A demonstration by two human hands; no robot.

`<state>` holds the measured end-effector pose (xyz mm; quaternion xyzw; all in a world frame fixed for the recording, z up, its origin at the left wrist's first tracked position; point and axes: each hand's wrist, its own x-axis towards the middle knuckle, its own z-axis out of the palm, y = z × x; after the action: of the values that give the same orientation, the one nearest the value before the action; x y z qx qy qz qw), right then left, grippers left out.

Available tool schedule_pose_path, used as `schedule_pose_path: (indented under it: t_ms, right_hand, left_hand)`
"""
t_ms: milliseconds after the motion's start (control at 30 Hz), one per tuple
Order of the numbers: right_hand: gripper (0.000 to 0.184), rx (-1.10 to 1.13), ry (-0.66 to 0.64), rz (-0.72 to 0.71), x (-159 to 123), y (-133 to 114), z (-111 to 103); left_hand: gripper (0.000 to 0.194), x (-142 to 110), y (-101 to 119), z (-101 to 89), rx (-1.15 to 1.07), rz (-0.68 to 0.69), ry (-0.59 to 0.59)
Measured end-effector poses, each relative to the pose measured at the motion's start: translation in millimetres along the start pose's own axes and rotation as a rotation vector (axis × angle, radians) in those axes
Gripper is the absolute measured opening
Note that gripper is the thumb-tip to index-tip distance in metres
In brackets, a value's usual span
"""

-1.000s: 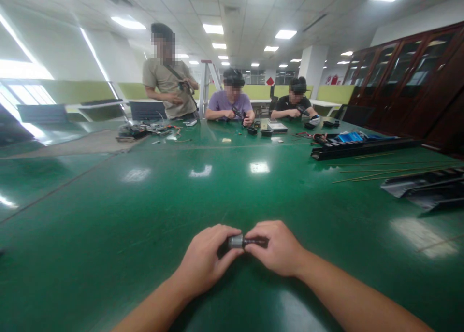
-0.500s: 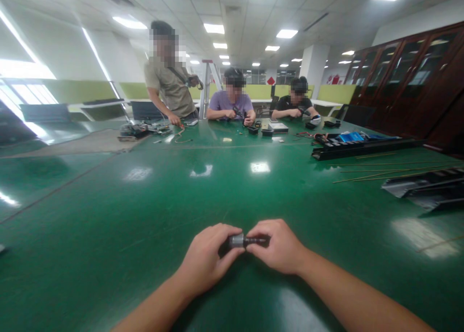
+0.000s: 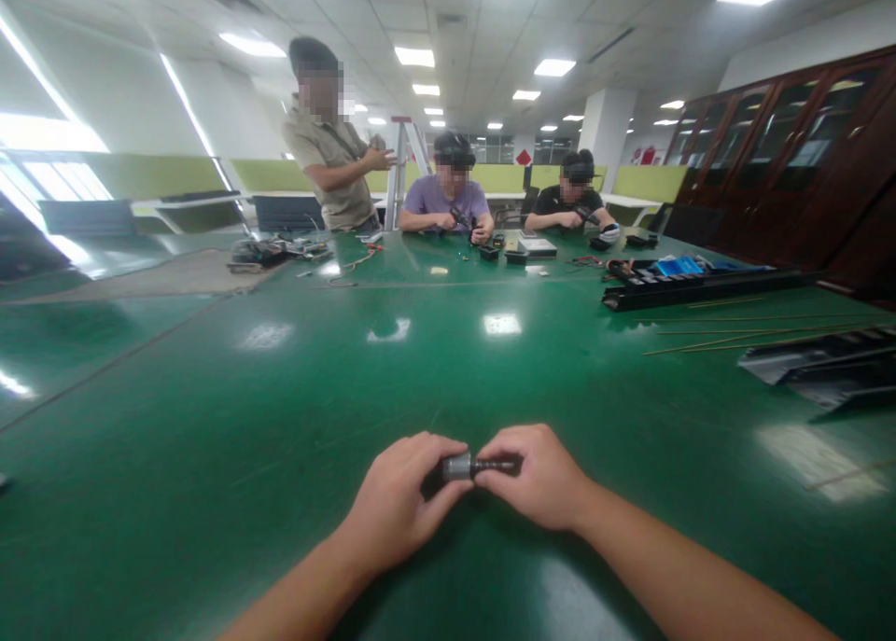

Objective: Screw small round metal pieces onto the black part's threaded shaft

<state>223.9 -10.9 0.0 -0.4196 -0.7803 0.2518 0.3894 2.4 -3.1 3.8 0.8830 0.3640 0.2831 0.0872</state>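
Low in the middle of the head view, my left hand [image 3: 402,492] is closed around a small grey metal cylinder [image 3: 458,466], gripping it between thumb and fingers. A thin dark ridged shaft [image 3: 498,465] extends from the cylinder's right end, lying roughly level. My right hand [image 3: 542,478] pinches this shaft with thumb and fingertips. Both hands are just over the green table [image 3: 336,370]. The cylinder's left end is hidden inside my left hand, and its exact kind is too small to tell.
Black channel-like parts [image 3: 700,282] with blue pieces lie at the right, near thin yellowish rods [image 3: 728,345] and grey metal trays [image 3: 826,370]. Electronic parts [image 3: 276,251] are heaped at the back left. Two people sit across the table; another person [image 3: 336,156] stands at the left.
My hands and the metal cylinder look almost unmoved. The standing person has straightened up and lifted a hand off the table; the wires near there have shifted.
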Motion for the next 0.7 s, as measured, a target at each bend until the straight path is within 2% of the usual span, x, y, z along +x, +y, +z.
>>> schedule_pose_path:
  t_ms: [333,700]
  right_hand:
    - [0.007,0.029,0.007,0.036,-0.1,-3.6,-0.5]
    - [0.007,0.053,0.031,0.077,1.1,-4.2,-0.7]
  left_hand:
    - [0.023,1.3,0.2,-1.1,-0.004,0.003,0.017]
    - [0.023,-0.8,0.7,-2.3,-0.072,-0.057,0.028]
